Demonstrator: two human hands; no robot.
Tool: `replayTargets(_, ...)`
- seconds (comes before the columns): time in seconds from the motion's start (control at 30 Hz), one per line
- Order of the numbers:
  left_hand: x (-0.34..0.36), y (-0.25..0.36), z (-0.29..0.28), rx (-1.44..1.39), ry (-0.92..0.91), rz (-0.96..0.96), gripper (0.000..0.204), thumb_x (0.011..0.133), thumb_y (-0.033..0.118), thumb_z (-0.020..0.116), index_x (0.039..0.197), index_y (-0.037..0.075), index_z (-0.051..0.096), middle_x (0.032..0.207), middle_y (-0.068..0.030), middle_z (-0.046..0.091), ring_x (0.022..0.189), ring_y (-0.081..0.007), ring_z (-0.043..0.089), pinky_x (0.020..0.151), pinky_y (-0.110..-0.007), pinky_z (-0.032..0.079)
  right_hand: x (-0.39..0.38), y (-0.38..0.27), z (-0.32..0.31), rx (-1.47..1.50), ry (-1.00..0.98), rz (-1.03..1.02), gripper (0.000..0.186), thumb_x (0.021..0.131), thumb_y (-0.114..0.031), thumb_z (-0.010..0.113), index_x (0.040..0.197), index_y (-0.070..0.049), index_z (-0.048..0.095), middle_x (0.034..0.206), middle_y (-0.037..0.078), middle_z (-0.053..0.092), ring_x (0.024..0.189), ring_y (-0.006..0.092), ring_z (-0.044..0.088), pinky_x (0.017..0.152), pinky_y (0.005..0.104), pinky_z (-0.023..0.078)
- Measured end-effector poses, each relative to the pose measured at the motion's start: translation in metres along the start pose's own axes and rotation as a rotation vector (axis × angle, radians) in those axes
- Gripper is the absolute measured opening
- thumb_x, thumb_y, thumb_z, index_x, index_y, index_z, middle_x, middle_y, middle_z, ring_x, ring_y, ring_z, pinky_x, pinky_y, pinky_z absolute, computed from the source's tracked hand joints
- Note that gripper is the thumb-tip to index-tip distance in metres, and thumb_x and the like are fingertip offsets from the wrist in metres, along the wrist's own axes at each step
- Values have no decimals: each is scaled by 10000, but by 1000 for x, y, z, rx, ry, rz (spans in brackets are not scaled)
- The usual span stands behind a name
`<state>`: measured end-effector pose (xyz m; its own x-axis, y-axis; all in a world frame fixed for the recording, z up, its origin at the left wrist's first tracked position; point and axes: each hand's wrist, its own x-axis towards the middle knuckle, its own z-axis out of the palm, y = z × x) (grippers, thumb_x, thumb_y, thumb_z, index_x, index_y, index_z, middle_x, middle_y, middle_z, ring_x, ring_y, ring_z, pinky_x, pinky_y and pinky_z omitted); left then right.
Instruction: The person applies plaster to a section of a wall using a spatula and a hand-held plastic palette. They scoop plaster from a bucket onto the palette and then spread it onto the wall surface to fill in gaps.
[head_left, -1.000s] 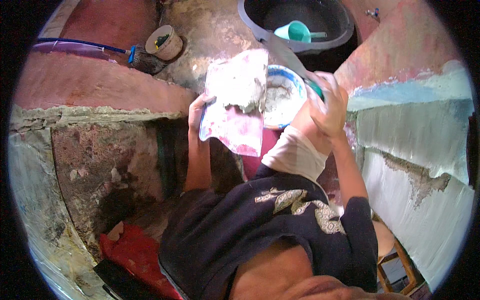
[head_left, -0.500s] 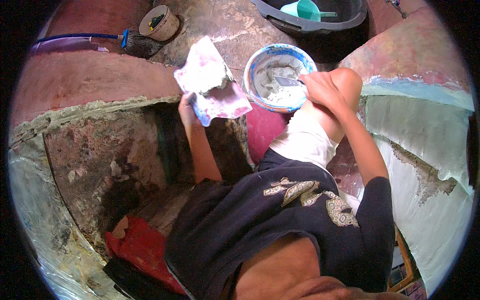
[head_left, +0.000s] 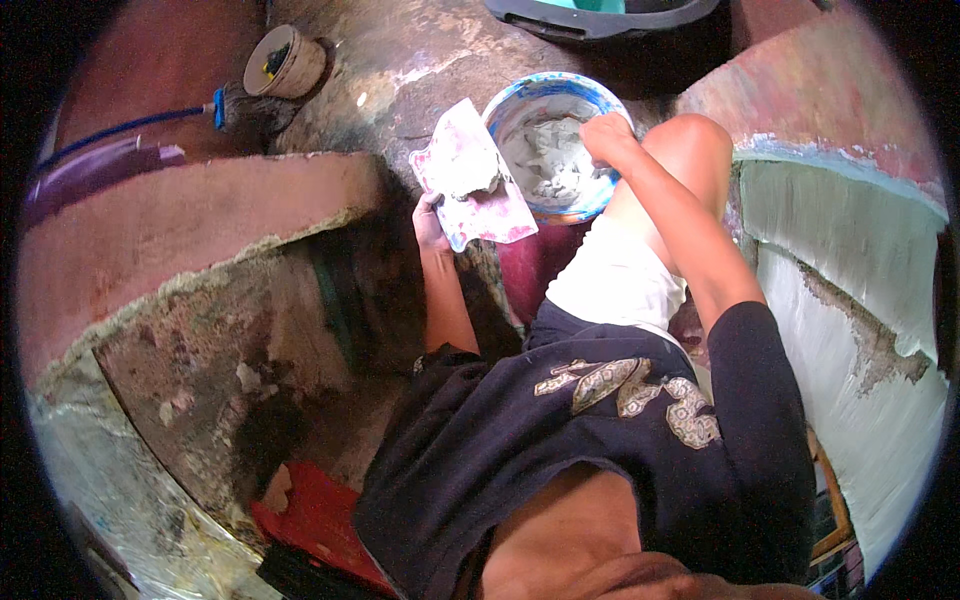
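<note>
My left hand (head_left: pixel 430 222) grips a white, paint-stained board (head_left: pixel 497 218) by its left edge, with a heap of pale putty (head_left: pixel 462 160) on top. Right of the board is a white bucket with a blue, splattered rim (head_left: pixel 565 82), holding lumpy grey-white putty (head_left: pixel 545 150). My right hand (head_left: pixel 608 140) is closed over the bucket's right side, inside the rim, on the trowel seen earlier; its blade is mostly hidden here. My bare knee (head_left: pixel 700 145) is beside the bucket.
A black tub (head_left: pixel 600 25) with a turquoise item is at the top. A beige pail (head_left: pixel 280 65) and a blue-handled mop (head_left: pixel 160 115) stand upper left. A pink ledge (head_left: pixel 190 220) runs along the left; a white-plastered wall (head_left: pixel 840 340) is on the right.
My right hand has brought the trowel down from beside the board into the bucket. The board in my left hand has tilted and shifted, most recently rightward toward the bucket.
</note>
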<state>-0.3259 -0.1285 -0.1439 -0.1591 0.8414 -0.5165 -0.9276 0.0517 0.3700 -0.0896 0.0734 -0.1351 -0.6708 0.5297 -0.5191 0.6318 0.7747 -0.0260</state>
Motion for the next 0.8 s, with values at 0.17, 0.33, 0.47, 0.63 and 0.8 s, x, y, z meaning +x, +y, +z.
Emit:
replayTargets(0.17,-2,-3,4,51,-1,-27,387,695,146,437,1018,-64,470,875,-189,574,690,-318,586,625,-424,498,-1,-1,3,-25,91,-158,99,540,-101,626,637,-85,636,681,104,614,675,213,608,575,309,472)
replayTargets(0.33,6,-1,-14,88,-7,-10,371,689,125,442,1009,-59,480,883,-176,576,720,-307,585,655,-435,491,-7,-9,-2,-119,220,-301,63,550,-80,587,601,-95,621,643,97,605,653,207,605,555,318,470)
replayTargets(0.47,6,1,-7,111,17,2,361,691,124,440,1000,-57,488,874,-169,579,732,-297,585,669,-432,488,-5,-18,9,65,137,-1,102,591,-90,569,669,-86,635,704,98,618,692,204,611,576,319,480)
replayTargets(0.63,-4,5,21,166,-8,-39,293,699,102,482,952,-43,500,839,-139,577,727,-249,583,661,-368,490,-6,-17,3,236,-51,163,177,602,-110,576,760,-62,639,777,116,621,743,220,611,618,337,486)
replayTargets(0.8,10,4,-9,161,61,4,346,696,95,451,1011,-43,486,895,-142,578,769,-261,584,699,-399,487,-9,-10,10,248,10,48,155,546,-90,597,689,-39,633,721,139,610,709,250,606,599,351,480)
